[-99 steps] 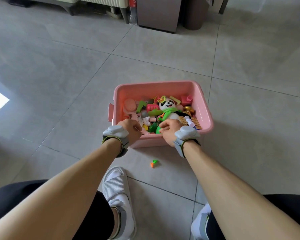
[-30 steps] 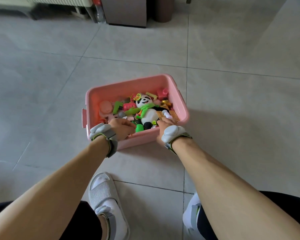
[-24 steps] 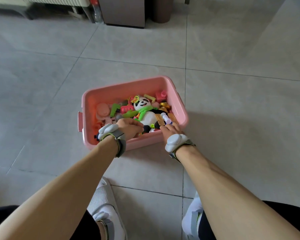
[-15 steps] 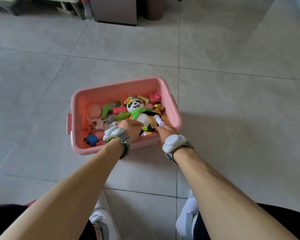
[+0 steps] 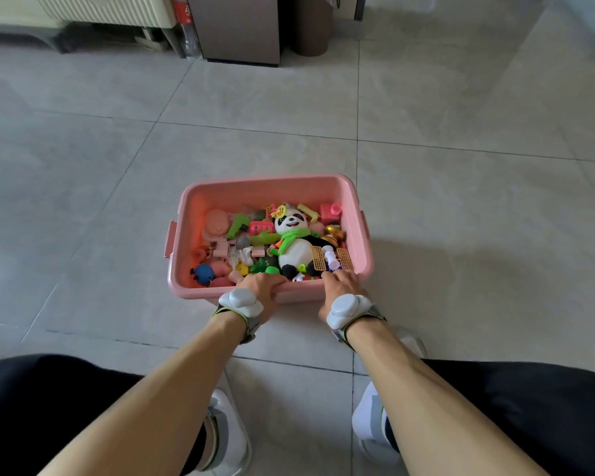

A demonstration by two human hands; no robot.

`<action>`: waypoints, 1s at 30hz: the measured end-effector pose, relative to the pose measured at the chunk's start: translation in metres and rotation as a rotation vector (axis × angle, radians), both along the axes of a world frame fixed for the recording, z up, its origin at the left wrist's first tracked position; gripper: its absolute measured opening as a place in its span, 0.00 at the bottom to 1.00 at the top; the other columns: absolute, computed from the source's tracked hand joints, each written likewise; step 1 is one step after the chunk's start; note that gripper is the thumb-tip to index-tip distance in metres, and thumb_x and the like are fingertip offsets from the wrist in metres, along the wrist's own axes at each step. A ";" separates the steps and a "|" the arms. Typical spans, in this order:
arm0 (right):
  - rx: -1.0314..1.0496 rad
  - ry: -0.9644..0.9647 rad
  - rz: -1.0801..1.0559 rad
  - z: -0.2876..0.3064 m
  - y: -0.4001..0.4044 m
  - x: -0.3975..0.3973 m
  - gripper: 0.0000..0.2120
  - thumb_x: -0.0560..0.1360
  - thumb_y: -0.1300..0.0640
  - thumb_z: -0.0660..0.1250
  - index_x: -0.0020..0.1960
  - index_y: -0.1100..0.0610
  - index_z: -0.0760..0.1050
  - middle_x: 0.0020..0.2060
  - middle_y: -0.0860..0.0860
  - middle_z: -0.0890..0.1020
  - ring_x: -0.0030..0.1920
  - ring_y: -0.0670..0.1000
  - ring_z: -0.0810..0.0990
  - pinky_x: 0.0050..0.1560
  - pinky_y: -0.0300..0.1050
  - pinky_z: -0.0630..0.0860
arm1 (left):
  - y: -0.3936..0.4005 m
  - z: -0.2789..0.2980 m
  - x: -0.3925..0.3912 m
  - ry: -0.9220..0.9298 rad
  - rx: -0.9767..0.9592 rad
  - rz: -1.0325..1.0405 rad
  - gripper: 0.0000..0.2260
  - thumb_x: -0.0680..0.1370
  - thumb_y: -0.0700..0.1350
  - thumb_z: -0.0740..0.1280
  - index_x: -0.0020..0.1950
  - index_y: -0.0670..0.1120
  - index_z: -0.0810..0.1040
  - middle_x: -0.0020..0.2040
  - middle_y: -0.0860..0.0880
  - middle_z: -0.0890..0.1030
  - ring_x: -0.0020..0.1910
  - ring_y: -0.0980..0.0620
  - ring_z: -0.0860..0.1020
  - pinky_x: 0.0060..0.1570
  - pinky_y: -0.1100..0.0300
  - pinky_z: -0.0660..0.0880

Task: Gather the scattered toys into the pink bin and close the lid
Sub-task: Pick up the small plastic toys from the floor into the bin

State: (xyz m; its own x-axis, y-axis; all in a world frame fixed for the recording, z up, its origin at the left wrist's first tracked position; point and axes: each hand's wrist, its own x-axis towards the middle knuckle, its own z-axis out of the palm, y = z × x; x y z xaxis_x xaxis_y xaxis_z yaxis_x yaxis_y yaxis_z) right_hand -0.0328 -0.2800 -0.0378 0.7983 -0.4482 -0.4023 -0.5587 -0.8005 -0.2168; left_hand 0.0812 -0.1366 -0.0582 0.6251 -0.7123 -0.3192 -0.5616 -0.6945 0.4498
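On the grey tiled floor (image 5: 461,201) the pink bin (image 5: 268,187) sits open and full of toys, a plush panda (image 5: 294,243) on top. The left hand (image 5: 260,290) and right hand (image 5: 340,286) both clasp its near rim. No stray toys show; the lid is unseen, and closing remains.

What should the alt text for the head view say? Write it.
Two bare hands, left and right, hold the near rim of an open pink bin on a grey tiled floor. It is full of small toys around a panda in a green scarf; no lid in sight.
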 end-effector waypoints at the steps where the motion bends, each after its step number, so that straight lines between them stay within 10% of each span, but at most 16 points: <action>1: -0.005 -0.013 0.001 0.002 0.005 -0.012 0.19 0.72 0.60 0.63 0.63 0.56 0.68 0.66 0.53 0.69 0.66 0.56 0.66 0.61 0.50 0.70 | 0.003 0.001 -0.009 0.000 0.001 -0.006 0.19 0.74 0.38 0.61 0.59 0.55 0.80 0.49 0.48 0.83 0.48 0.44 0.79 0.48 0.55 0.76; 22: 0.171 0.011 -0.051 0.022 0.076 -0.131 0.21 0.73 0.60 0.65 0.66 0.57 0.71 0.62 0.56 0.75 0.64 0.57 0.72 0.63 0.46 0.69 | 0.041 0.014 -0.156 0.110 -0.006 0.047 0.16 0.72 0.37 0.63 0.55 0.52 0.81 0.47 0.48 0.82 0.47 0.46 0.79 0.44 0.56 0.74; 30: 0.182 -0.349 -0.012 0.081 0.075 -0.108 0.13 0.75 0.57 0.64 0.59 0.56 0.74 0.53 0.55 0.81 0.54 0.57 0.80 0.53 0.51 0.77 | 0.030 0.101 -0.129 -0.019 -0.159 0.123 0.14 0.72 0.37 0.63 0.51 0.48 0.83 0.46 0.49 0.84 0.46 0.46 0.81 0.48 0.52 0.79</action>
